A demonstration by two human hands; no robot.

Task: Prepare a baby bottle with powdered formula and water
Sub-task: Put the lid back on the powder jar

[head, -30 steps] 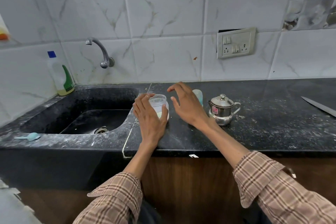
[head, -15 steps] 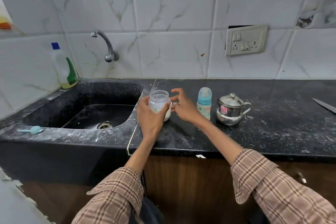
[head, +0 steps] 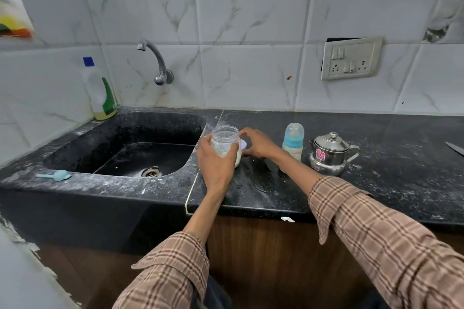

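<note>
A clear plastic jar [head: 224, 136] with white powder in its bottom stands on the black counter by the sink's right rim, its mouth uncovered. My left hand [head: 218, 162] grips it from the near side. Just right of the jar my right hand [head: 259, 144] curls over a small white lid [head: 243, 144], which lies low against the jar. A baby bottle [head: 293, 142] with a blue collar and clear cap stands upright right of that hand. Beside it sits a small steel kettle [head: 329, 155] with its lid on. A light blue scoop [head: 57, 175] lies on the sink's front ledge, far left.
The black sink [head: 130, 155] lies left of the jar, with a wall tap [head: 157, 63] above it. A dish soap bottle [head: 100, 93] stands in the back left corner. A knife blade [head: 455, 148] shows at the right edge. White powder dusts the counter [head: 389, 183].
My right hand has come in from near the baby bottle to the jar's right side and closed over the white lid. My left hand stays on the jar.
</note>
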